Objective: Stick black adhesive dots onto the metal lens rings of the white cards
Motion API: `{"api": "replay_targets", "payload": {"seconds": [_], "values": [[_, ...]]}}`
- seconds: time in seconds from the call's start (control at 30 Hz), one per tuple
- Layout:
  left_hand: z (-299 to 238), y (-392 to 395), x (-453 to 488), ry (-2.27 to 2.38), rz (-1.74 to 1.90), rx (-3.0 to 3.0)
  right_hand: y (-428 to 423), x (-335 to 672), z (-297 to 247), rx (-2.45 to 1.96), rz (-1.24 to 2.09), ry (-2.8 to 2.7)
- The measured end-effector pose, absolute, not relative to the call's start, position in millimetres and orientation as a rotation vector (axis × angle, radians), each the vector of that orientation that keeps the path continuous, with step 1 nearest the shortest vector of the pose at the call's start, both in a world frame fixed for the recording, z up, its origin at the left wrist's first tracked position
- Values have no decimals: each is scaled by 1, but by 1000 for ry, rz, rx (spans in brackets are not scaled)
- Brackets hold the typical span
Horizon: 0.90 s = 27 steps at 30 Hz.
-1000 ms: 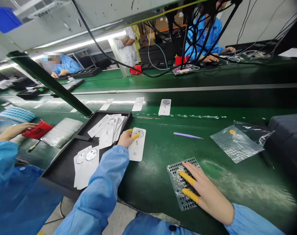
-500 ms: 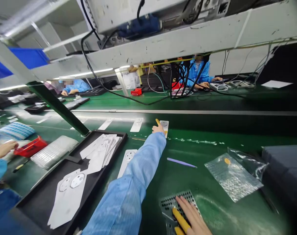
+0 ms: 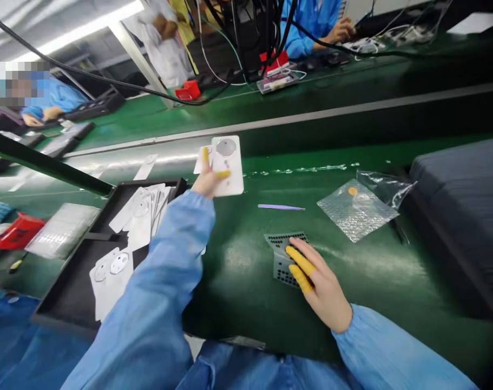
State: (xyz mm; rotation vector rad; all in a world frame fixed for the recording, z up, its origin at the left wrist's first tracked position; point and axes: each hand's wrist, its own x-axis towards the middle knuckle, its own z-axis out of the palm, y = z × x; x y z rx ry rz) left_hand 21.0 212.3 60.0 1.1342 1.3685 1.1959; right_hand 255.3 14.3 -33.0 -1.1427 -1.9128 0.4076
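My left hand [image 3: 205, 183], yellow cots on its thumb and a finger, is closed on the edge of a white phone back panel [image 3: 232, 176] with a round camera area at its top. Behind that hand another white panel [image 3: 198, 165] lies on the green surface, partly covered. My right hand [image 3: 325, 295] rests with fingers stretched out over a translucent sheet of black dots [image 3: 282, 262]; yellow cots cover two of its fingers. Purple tweezers [image 3: 281, 207] lie between the held panel and the right hand.
To the left, a black tray [image 3: 67, 292] holds several white panels [image 3: 140, 219]. A clear plastic bag [image 3: 355, 211] with an orange dot lies right of the tweezers. A dark grey stack [image 3: 461, 211] stands at far right. Co-workers sit across the line.
My left hand has taken hold of the white phone back panel and lifted it nearer. My right hand stays on the dotted sheet. The view has tilted downward.
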Motion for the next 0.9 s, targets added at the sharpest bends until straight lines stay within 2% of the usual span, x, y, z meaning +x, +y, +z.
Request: {"api": "replay_targets", "payload": {"seconds": [0.1,0.17,0.3,0.47,0.67,0.9], "values": [[48,135,-6,1433,1141,1250,16,255,-19,-1157,407,-1843],[37,81,-8,1465,879,1161,15,251,-13,-1114,372,-1882],[20,20,20,1265,760,989,8,241,-13,-1040,328,-2113],[10,21,41,1439,849,1070,5,235,-13,-1029,460,-2060],[3,16,40,1257,773,1240,18,226,-9,-960,459,-1987],[-2,12,43,1281,773,1313,21,222,-29,-825,23,-2201]]}}
